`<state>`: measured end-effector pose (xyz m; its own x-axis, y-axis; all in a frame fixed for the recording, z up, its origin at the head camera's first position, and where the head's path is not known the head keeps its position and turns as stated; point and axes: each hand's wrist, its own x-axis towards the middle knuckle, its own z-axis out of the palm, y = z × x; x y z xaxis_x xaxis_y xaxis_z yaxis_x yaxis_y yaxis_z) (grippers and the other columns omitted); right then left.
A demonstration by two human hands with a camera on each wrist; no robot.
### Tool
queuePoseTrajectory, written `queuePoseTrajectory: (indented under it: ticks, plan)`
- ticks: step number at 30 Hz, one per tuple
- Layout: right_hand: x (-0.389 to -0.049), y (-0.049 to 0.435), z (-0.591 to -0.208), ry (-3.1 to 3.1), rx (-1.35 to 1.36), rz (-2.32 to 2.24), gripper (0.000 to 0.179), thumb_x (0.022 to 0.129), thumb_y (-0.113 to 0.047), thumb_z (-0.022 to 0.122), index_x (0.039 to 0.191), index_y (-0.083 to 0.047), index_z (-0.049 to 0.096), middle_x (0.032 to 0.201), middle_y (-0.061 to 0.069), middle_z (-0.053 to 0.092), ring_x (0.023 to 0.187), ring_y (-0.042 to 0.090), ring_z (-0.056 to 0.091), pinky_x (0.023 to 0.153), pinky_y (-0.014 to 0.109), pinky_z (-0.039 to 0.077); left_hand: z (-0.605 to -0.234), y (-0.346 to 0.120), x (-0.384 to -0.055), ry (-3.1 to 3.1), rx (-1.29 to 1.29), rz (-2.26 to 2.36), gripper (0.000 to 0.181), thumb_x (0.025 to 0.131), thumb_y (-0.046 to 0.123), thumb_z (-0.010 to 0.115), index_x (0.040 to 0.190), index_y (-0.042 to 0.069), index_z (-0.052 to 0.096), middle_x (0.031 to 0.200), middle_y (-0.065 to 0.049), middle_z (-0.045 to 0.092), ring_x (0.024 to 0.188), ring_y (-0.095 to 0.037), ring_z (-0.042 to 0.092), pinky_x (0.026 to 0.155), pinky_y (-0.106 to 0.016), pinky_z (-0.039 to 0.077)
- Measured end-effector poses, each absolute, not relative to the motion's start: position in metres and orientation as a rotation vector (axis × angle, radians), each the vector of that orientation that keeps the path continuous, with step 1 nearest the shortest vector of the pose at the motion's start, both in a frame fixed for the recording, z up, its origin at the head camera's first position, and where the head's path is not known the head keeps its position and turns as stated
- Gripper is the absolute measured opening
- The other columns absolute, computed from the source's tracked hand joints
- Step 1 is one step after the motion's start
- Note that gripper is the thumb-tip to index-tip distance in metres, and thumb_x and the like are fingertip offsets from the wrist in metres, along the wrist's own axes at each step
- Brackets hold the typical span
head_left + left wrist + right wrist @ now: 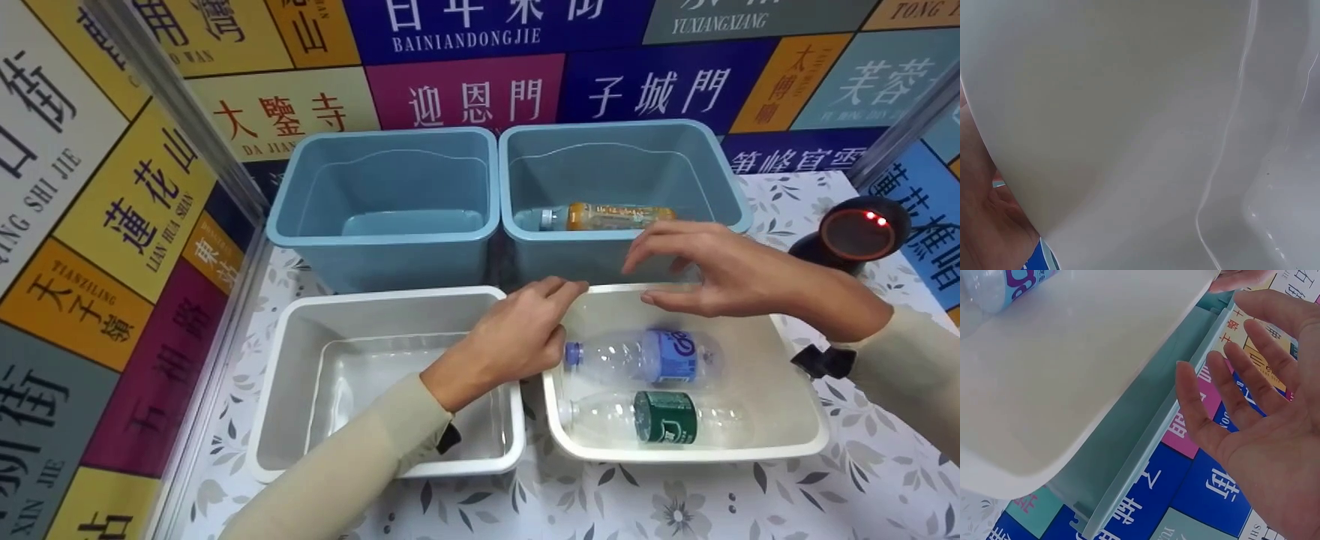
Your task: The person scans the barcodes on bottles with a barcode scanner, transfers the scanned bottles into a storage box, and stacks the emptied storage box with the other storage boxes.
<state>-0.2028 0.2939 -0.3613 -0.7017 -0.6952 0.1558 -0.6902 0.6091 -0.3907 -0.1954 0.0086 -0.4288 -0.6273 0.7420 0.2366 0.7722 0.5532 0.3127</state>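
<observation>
My left hand (517, 330) is over the gap between the two white bins, its fingers loosely bent, fingertips at the back left corner of the right white bin (780, 450). In the left wrist view, the left white bin's wall hides most of this hand. Above the back rim of the right white bin is my right hand (720, 270), thumb and fingers spread around nothing. A clear bottle with a blue-purple label (679, 355) lies in that bin, beside another with a green label (665, 417). An orange-labelled bottle (619, 217) lies in the right blue bin (622, 146).
The left white bin (386, 296) stands at front left, with the left blue bin (382, 259) behind it. A black device with red lights (862, 229) stands at the right on the leaf-patterned tabletop (675, 510). Sign-covered panels (465, 94) enclose the back and sides.
</observation>
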Motion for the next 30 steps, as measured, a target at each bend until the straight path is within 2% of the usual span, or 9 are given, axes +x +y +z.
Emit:
queuePoseTrajectory:
  ticks: [5, 10, 14, 20, 30]
  plan:
    - [-0.199, 0.293, -0.362, 2.793, -1.238, -0.680, 0.030, 0.086, -0.024, 0.079, 0.114, -0.025, 0.069, 0.118, -0.014, 0.066, 0.106, 0.006, 0.063, 0.073, 0.033, 0.060, -0.429, 0.009, -0.195, -2.697, -1.313, -0.608, 0.056, 0.088, 0.006, 0.050, 0.144, 0.010, 0.050, 0.134, -0.008, 0.062, 0.121, -0.021, 0.062, 0.101, -0.035, 0.053]
    - [-0.196, 0.294, -0.364, 2.729, -1.221, -0.722, 0.030, 0.087, -0.023, 0.078, 0.115, -0.025, 0.069, 0.113, -0.009, 0.070, 0.105, 0.008, 0.067, 0.075, 0.032, 0.061, -0.429, 0.009, -0.195, -2.699, -1.305, -0.602, 0.056, 0.088, 0.007, 0.052, 0.144, 0.011, 0.050, 0.134, -0.008, 0.062, 0.120, -0.021, 0.063, 0.099, -0.035, 0.054]
    - [-0.195, 0.294, -0.366, 2.702, -1.213, -0.746, 0.030, 0.087, -0.024, 0.078, 0.116, -0.026, 0.069, 0.113, -0.008, 0.070, 0.106, 0.010, 0.068, 0.076, 0.031, 0.061, -0.428, 0.009, -0.194, -2.702, -1.303, -0.613, 0.057, 0.087, 0.007, 0.052, 0.144, 0.011, 0.050, 0.135, -0.009, 0.062, 0.120, -0.021, 0.063, 0.099, -0.035, 0.054]
    - [-0.193, 0.293, -0.368, 2.685, -1.244, -0.751, 0.034, 0.087, -0.024, 0.078, 0.116, -0.035, 0.065, 0.113, -0.014, 0.068, 0.105, 0.013, 0.069, 0.076, 0.031, 0.062, -0.428, 0.009, -0.194, -2.705, -1.305, -0.604, 0.058, 0.087, 0.006, 0.051, 0.144, 0.011, 0.050, 0.134, -0.009, 0.062, 0.120, -0.021, 0.063, 0.098, -0.035, 0.054]
    - [-0.189, 0.291, -0.372, 2.650, -1.221, -0.730, 0.032, 0.087, -0.026, 0.078, 0.116, -0.034, 0.065, 0.113, -0.015, 0.068, 0.104, 0.014, 0.069, 0.077, 0.031, 0.061, -0.428, 0.009, -0.194, -2.718, -1.297, -0.575, 0.055, 0.089, 0.008, 0.051, 0.144, 0.010, 0.050, 0.134, -0.009, 0.061, 0.119, -0.021, 0.064, 0.098, -0.036, 0.055]
